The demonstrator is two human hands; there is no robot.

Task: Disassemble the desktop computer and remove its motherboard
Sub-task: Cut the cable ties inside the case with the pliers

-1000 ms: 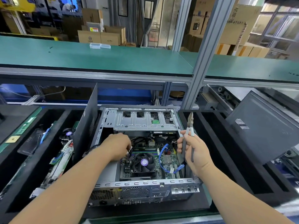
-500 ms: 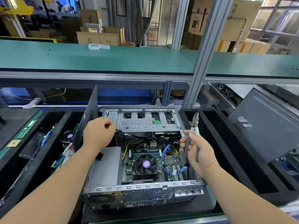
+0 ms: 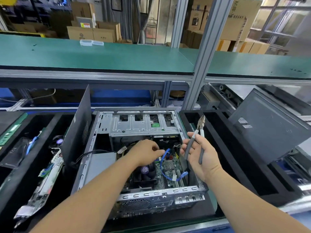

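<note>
The open desktop case lies on its side in front of me. Inside it sits the green motherboard with a black CPU fan and a looping blue cable. A grey power supply fills the case's left part, and a silver drive cage spans the far end. My left hand reaches over the board with its fingers curled among the black cables near the blue cable's top; what they pinch is hidden. My right hand holds pliers, jaws pointing up, above the case's right wall.
A black side panel stands upright left of the case. Black foam trays flank it: the left tray holds removed boards and cables, the right tray has a dark case cover leaning over it. A green shelf runs above.
My left hand moved from the case's upper left corner down and right onto the cables over the motherboard. My right hand with the pliers stayed about where it was.
</note>
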